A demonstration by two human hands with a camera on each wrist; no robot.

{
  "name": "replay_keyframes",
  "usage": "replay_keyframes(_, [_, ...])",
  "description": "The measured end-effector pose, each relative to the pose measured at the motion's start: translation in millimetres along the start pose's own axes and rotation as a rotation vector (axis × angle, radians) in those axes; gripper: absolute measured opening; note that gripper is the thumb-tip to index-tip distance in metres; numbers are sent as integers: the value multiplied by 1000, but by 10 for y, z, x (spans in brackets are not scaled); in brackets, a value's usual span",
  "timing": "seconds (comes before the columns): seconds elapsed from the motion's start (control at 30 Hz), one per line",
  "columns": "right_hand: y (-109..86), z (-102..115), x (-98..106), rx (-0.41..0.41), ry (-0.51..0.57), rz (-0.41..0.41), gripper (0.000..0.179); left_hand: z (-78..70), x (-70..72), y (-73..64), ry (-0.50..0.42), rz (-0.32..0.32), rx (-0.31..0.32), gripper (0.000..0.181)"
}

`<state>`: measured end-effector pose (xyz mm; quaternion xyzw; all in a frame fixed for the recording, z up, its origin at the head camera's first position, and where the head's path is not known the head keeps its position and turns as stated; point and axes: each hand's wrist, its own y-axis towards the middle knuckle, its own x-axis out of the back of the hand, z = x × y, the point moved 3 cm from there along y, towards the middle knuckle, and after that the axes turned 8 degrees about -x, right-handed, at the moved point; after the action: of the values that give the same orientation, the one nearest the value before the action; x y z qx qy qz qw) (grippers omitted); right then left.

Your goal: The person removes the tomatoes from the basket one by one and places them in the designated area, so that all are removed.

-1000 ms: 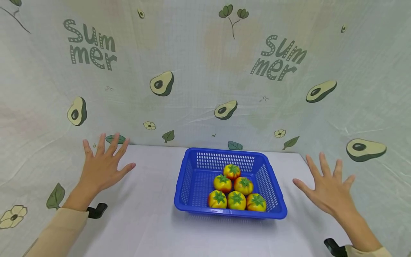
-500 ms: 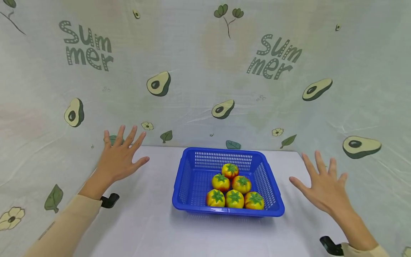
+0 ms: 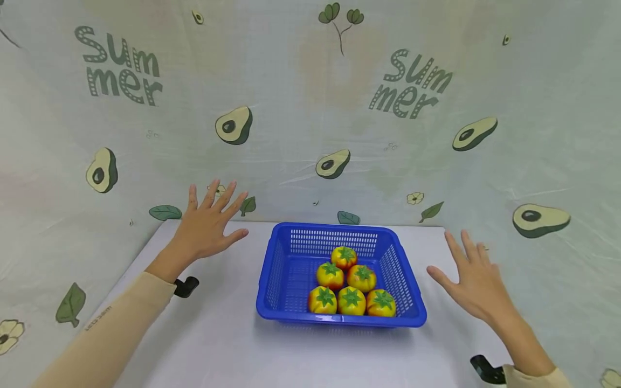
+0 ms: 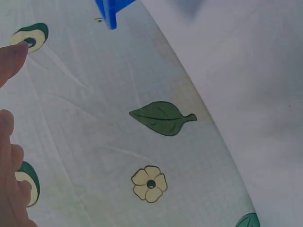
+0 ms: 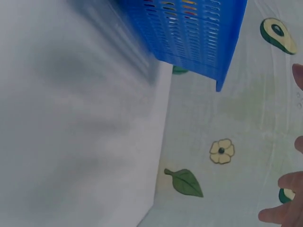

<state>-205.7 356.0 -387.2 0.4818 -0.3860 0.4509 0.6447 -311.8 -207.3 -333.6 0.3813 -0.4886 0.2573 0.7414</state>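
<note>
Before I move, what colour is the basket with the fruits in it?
The basket is plain blue; the head view shows it best.

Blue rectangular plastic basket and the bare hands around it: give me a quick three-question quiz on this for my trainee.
1. How many round yellow-and-red fruits with green star-shaped tops sit in the blue rectangular plastic basket?
2. True or false: the bare left hand touches neither basket nor fruit.
3. The bare right hand is:
A) curled round a fruit
B) extended, gripping nothing
C) pinching the basket's rim

Key: 1. Six; 2. True; 3. B
</note>
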Motion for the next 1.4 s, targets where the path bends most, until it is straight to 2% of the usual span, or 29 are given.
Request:
replay_keyframes(0.27, [-22, 102, -53, -3, 39, 83, 100, -207, 123, 336, -17, 18, -75, 93])
replay_keyframes(0.43, [-34, 144, -59, 8, 51, 136, 99, -338, 172, 479, -30, 29, -106, 94])
replay_keyframes(0.53, [-45, 179, -77, 18, 67, 133, 98, -397, 175, 535, -45, 38, -136, 93])
replay_keyframes(0.8, [-98, 204, -144, 23, 114, 57, 96, -544, 159, 734, -88, 75, -226, 91])
replay_keyframes(1.0, [-124, 234, -178, 0, 160, 72, 94, -678, 143, 947, -141, 88, -291, 91])
replay_keyframes(1.2, [-149, 280, -227, 13, 268, 61, 89, -831, 71, 1125, -187, 118, -348, 91])
replay_keyframes(1.4, [-161, 324, -282, 4, 383, 77, 85, -1001, 38, 1264, -300, 194, -364, 91])
